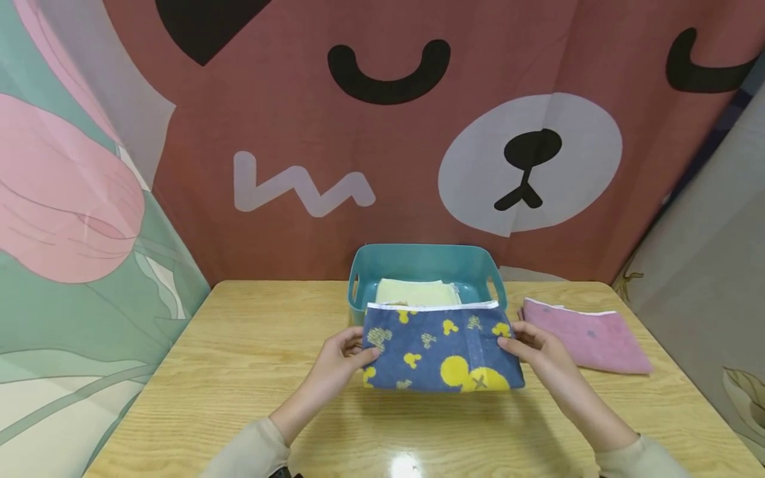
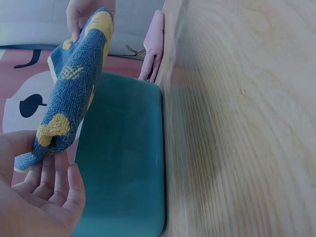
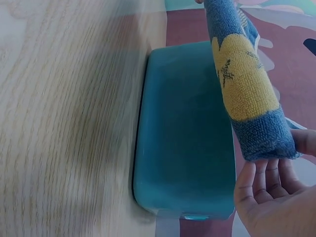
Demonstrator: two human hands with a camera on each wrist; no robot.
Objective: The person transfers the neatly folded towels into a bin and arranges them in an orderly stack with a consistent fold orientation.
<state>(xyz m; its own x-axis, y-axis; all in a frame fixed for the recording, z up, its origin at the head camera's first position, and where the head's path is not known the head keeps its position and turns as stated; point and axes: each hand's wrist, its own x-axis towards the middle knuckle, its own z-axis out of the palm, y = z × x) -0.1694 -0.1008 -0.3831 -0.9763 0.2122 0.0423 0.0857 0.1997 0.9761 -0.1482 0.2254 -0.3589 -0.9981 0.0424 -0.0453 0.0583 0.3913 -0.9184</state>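
A folded blue towel [image 1: 430, 352] with yellow mouse-head shapes and a white edge is held up in front of the teal basket [image 1: 427, 255]. My left hand [image 1: 343, 358] pinches its left end, thumb in front and fingers behind. At the right end, my right hand [image 1: 538, 345] grips it the same way. Both wrist views show the towel [image 2: 74, 89] folded over, its bottom fold [image 3: 252, 94] raised above the table. Inside the basket lies a pale yellow cloth [image 1: 412, 292], partly hidden by the towel.
A folded pink towel [image 1: 592, 338] lies on the wooden table [image 1: 257, 372] to the right of the basket. Behind the table hangs a curtain [image 1: 287, 245] printed with a bear face. More patterned cloth hangs at both sides.
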